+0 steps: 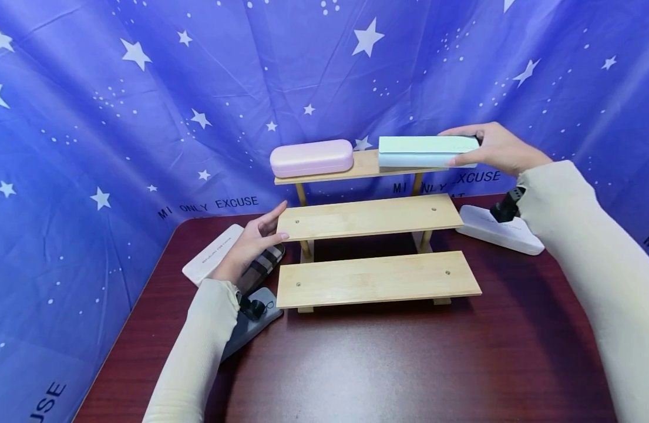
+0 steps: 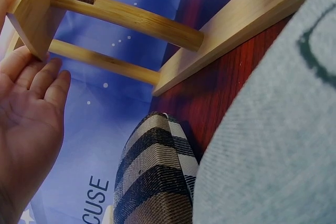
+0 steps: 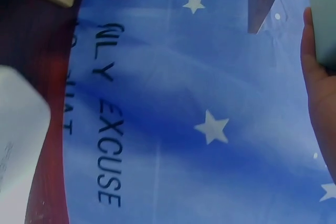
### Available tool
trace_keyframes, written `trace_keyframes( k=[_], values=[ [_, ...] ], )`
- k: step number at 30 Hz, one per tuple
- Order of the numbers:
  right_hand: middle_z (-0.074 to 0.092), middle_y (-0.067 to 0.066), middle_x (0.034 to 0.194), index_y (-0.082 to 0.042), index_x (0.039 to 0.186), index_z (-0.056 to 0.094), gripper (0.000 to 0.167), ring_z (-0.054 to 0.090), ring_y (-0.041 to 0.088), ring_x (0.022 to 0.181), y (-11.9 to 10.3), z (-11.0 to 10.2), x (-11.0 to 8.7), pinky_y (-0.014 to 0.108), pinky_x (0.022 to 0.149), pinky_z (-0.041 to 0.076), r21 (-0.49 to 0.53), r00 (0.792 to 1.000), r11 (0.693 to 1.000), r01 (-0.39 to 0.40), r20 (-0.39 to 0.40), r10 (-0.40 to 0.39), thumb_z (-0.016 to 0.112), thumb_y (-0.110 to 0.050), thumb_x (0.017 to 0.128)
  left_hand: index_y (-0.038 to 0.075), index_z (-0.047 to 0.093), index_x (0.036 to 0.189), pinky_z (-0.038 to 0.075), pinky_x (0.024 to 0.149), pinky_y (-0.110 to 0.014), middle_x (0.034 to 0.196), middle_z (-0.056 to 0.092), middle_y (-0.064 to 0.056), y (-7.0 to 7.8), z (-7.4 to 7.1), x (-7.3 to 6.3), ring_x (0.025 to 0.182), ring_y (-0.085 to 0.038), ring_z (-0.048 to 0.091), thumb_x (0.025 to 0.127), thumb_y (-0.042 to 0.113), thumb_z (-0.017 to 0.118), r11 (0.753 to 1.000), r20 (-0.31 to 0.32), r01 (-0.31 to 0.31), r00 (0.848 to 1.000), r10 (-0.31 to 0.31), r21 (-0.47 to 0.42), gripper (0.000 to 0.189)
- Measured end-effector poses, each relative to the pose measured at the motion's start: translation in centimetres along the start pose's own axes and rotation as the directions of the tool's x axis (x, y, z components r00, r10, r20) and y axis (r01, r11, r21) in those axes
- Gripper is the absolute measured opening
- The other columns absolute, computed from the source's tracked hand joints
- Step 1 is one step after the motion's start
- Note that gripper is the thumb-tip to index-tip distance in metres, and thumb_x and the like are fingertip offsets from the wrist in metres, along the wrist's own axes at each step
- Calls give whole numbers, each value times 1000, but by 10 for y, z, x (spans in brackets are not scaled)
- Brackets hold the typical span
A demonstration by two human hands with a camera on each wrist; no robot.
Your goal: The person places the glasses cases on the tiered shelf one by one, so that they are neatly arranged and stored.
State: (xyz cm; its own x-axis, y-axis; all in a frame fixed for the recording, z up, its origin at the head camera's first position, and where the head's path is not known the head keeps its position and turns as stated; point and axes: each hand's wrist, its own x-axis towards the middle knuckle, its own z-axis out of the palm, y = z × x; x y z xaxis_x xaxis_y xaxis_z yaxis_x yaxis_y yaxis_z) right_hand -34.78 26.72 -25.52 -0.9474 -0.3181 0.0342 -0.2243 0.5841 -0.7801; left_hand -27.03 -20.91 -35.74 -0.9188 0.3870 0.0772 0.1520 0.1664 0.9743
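A three-tier wooden display rack [image 1: 369, 218] stands on the table. My left hand [image 1: 254, 244] grips the left end of its middle board, thumb at the front corner and fingers at the back; in the left wrist view its fingers [image 2: 44, 80] meet the board's edge. At the right end of the top board, my right hand [image 1: 496, 148] holds a mint-green glasses case [image 1: 416, 151] between thumb and fingers. The case overhangs the board's end on the right. To its left on the same board lies a pink glasses case [image 1: 310, 158].
Left of the rack lie a white glasses case [image 1: 213, 252], a plaid case [image 2: 155, 171] and a grey case [image 1: 250, 326], partly under my left arm. Another white case [image 1: 496, 229] rests at the right. A blue star-patterned curtain [image 1: 224, 88] hangs behind the dark red table [image 1: 382, 364].
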Motion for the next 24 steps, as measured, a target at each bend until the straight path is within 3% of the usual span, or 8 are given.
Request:
trace_keyframes(
  k=[5, 8, 15, 20, 24],
  values=[
    [55, -2, 124, -19, 138, 51, 62, 50, 12, 105, -6, 5, 15, 20, 78, 44, -26, 1000, 1000, -1, 25, 2, 75, -24, 80, 10, 24, 149, 37, 104, -33, 148, 35, -16, 0, 0, 0, 133, -28, 39, 88, 2, 61, 1000, -5, 4, 1000, -4, 26, 72],
    [52, 3, 127, -19, 138, 50, 63, 49, 14, 106, -6, 9, 22, 21, 81, 42, -30, 999, 1000, -6, 46, 8, 75, -27, 80, 11, 25, 149, 39, 102, -30, 148, 35, -16, 2, 1, -1, 132, -28, 40, 88, 1, 61, 1000, -5, 10, 1000, -10, 27, 72],
    [50, 6, 131, -17, 138, 50, 65, 50, 14, 105, -6, 17, 36, 21, 80, 43, 1, 998, 1000, 5, 59, -5, 76, -24, 80, 19, 29, 149, 42, 98, -24, 146, 40, -10, -24, -8, 10, 130, -24, 44, 88, 7, 64, 1000, -15, -13, 1000, 13, 12, 72],
    [48, 7, 134, -16, 138, 50, 65, 50, 14, 106, -6, 22, 40, 20, 81, 42, 30, 998, 999, 16, 63, -18, 76, -22, 80, 18, 27, 149, 43, 96, -22, 148, 38, -12, -24, -7, 9, 131, -26, 42, 89, 2, 61, 1000, -5, 4, 1000, -4, -22, 71],
    [47, 7, 136, -17, 139, 49, 65, 49, 14, 106, -6, 25, 45, 22, 82, 42, 51, 997, 999, 15, 80, -20, 76, -20, 80, 12, 24, 150, 45, 93, -22, 148, 35, -16, -12, -3, 5, 132, -30, 40, 89, -1, 59, 999, 6, 1, 1000, -1, -35, 72]
  ],
)
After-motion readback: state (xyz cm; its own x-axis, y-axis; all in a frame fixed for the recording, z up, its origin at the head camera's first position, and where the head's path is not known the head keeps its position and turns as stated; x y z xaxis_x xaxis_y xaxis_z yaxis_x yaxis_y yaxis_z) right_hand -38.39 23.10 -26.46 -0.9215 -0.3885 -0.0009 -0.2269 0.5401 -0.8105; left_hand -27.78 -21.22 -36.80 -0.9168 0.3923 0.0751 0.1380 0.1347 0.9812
